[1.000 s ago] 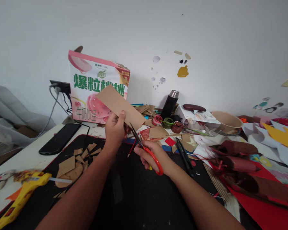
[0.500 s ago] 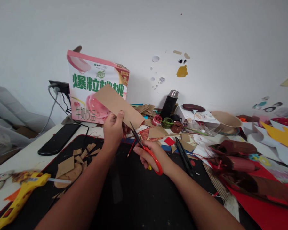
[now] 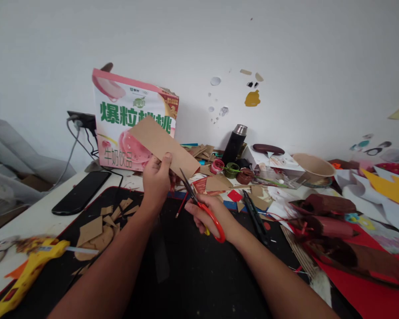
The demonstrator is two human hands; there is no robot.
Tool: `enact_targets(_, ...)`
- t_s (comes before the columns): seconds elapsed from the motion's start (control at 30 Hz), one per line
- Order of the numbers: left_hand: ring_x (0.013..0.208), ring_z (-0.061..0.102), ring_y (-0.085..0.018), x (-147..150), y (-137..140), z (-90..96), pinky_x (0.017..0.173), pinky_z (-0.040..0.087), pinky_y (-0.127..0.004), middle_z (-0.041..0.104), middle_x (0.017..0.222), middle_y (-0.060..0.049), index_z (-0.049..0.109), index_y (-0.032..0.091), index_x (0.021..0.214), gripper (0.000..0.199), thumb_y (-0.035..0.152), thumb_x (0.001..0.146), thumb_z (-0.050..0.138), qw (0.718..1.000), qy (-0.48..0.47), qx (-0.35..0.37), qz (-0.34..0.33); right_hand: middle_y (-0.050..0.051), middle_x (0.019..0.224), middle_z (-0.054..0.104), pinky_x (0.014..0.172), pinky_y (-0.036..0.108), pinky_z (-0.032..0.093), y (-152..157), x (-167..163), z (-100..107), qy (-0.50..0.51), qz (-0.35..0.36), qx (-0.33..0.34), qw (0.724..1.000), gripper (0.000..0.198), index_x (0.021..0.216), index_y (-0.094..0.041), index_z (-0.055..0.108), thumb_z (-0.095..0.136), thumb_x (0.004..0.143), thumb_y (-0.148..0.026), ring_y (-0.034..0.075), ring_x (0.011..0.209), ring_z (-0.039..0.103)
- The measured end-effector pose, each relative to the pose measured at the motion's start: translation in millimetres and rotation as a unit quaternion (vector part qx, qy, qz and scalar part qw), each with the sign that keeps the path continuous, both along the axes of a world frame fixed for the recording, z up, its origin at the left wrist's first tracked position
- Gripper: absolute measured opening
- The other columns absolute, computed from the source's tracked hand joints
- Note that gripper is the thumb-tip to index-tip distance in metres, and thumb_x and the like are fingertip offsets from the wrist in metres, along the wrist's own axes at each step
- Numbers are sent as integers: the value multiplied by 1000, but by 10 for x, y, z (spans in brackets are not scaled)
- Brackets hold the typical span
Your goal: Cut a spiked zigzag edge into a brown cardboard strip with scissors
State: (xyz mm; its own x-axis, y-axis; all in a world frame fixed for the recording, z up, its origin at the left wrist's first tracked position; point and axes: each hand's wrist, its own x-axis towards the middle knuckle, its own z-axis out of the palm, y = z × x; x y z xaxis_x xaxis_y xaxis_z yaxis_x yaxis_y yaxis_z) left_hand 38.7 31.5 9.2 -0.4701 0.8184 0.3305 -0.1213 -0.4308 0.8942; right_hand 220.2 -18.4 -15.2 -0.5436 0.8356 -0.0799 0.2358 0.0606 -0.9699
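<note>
My left hand (image 3: 157, 178) pinches a long piece of brown cardboard (image 3: 164, 144) along its lower edge, thumb on the near face. The piece is tilted, its upper left end in front of a pink and white carton (image 3: 113, 119). In my right hand (image 3: 213, 217) is a pair of scissors (image 3: 216, 221) with orange-red handles, gripped by the loops. Their dark blades point up and left, and the tip overlaps the lower edge of the cardboard near its right end. Whether the blades touch the cardboard I cannot tell.
A yellow glue gun (image 3: 29, 274) and cardboard scraps (image 3: 93, 232) lie left on the black mat (image 3: 193, 283). Ahead stand small paint jars (image 3: 232, 170) and a black thermos (image 3: 234, 144). A utility knife (image 3: 254, 217) and brown cardboard shapes (image 3: 362, 261) are to the right.
</note>
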Motion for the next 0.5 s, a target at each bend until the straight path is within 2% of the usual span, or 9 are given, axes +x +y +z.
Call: enact_targets(0.5, 33, 44, -8, 5, -4, -14, 33, 30, -18, 49, 48, 9, 52, 23, 77, 38, 51, 90, 74, 1000, 4, 4, -2, -4, 61, 60, 45, 24, 41, -8, -4, 12, 4, -6, -8, 1000, 30, 96, -21, 60, 63, 101, -50, 13, 46, 56)
